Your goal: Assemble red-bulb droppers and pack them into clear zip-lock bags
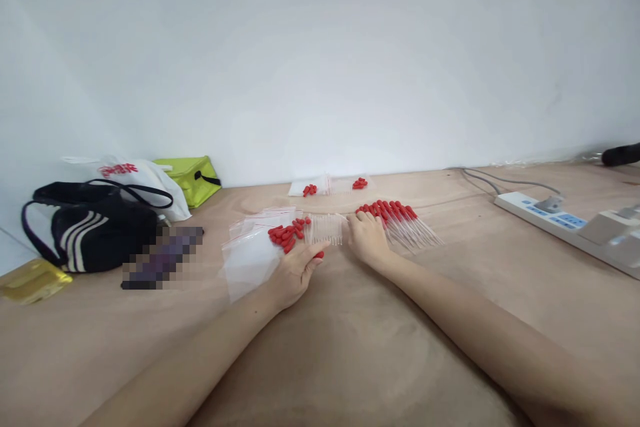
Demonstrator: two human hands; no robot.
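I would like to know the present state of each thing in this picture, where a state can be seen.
Left hand, seems closed on a red piece
Right hand, at the red-tipped sticks; hold unclear
Red-tipped sticks, fanned out
Pale sticks, lined up in a row
Loose red pieces, heaped
Plastic bags, flat, overlapping
Power strip, plugs inserted; on or off unclear
Black bag, slumped
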